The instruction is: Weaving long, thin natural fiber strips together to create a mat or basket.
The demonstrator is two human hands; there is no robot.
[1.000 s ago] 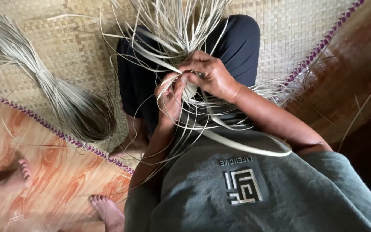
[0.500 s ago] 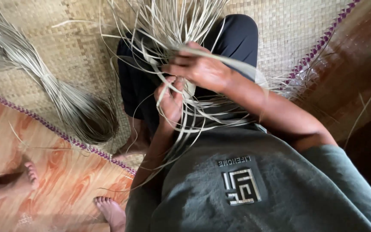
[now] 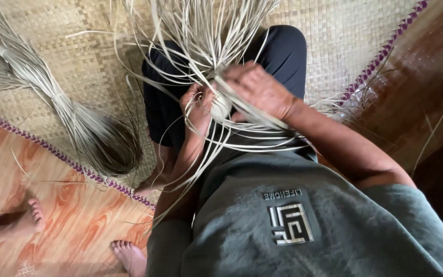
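I sit on a woven mat [image 3: 88, 61] with a loose mass of pale straw strands [image 3: 206, 36] fanning over my dark-trousered lap. My left hand [image 3: 197, 110] pinches strands at the left side of a small pale woven start [image 3: 221, 109]. Wrapped over the top and right of that woven start, my right hand [image 3: 260, 90] presses a flat strand down across it. The two hands touch around the piece. Long strands [image 3: 262, 146] trail under my right forearm towards my grey shirt.
A tied bundle of straw [image 3: 78, 120] lies on the mat to my left. The mat has a purple-stitched edge [image 3: 52, 151]. Another person's bare feet [image 3: 32, 218] stand on the orange wood-pattern floor at lower left. Dark brown floor [image 3: 416, 87] lies to the right.
My right hand, which had lifted and drawn a wide strand leftwards over the work, has come back down onto the woven start. The left hand has stayed gripping the strands.
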